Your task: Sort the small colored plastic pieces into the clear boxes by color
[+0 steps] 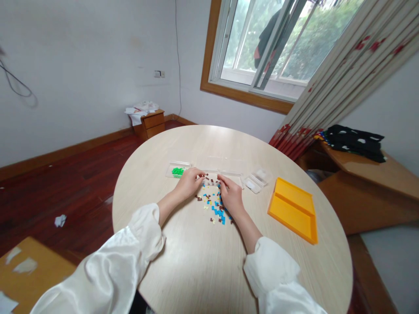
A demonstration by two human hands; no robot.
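Note:
My left hand [190, 181] is at the near left side of a clear plastic box [234, 178], its thumb and fingertips drawn together by small dark brown pieces. Across from it, my right hand [231, 194] has its fingers curled in a pinch at the box's right part. What either pinch holds is too small to make out. Between and below the hands lie scattered small building bricks: blue bricks [219, 212], brown bricks [199, 198] and pale yellow ones [206, 208]. My right hand covers some of them.
Left of my hands is a clear box with green bricks [178, 171]. Small clear containers [258, 181] stand on the right, and farther right lies a yellow two-part tray [293, 209]. Everything rests on a round wooden table [190, 266]. A curtain [327, 87] hangs beyond its right edge.

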